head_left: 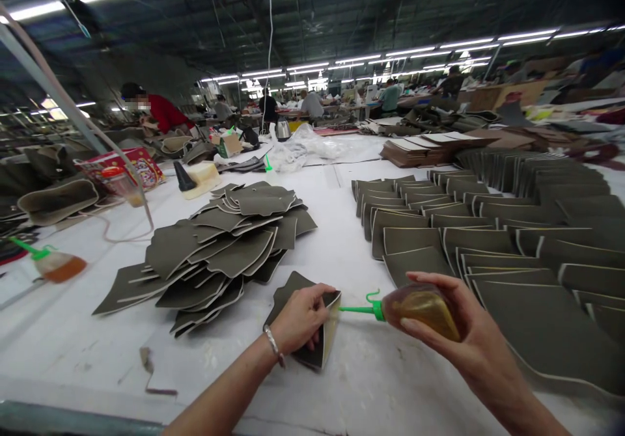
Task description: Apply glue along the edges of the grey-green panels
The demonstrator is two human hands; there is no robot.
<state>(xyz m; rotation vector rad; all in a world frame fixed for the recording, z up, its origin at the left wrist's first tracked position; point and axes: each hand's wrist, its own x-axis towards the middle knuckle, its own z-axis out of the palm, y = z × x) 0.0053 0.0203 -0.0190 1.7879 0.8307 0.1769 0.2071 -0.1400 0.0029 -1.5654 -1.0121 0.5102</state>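
Observation:
My right hand (pixel 461 322) is wrapped round a squeeze bottle (pixel 422 309) of amber liquid, likely glue, with a green nozzle. The bottle lies sideways, its nozzle tip at the right edge of a dark grey-green leather piece (pixel 286 293). With bent fingers, my left hand (pixel 303 319) grips that piece on the white table and lifts its right edge, where a pale underside strip shows. Beyond my left hand spreads a loose pile of similar leather pieces (pixel 229 241). To the right, overlapping rows of leather pieces (pixel 420 228) stand partly raised.
A second glue bottle (pixel 58 263) with a green nozzle rests at the left. Brown panels (pixel 415 149) are stacked at the back. A thin hose (pixel 122 163) hangs at the left, near a red patterned bag (pixel 141 166). A person in red (pixel 168 114) works farther off.

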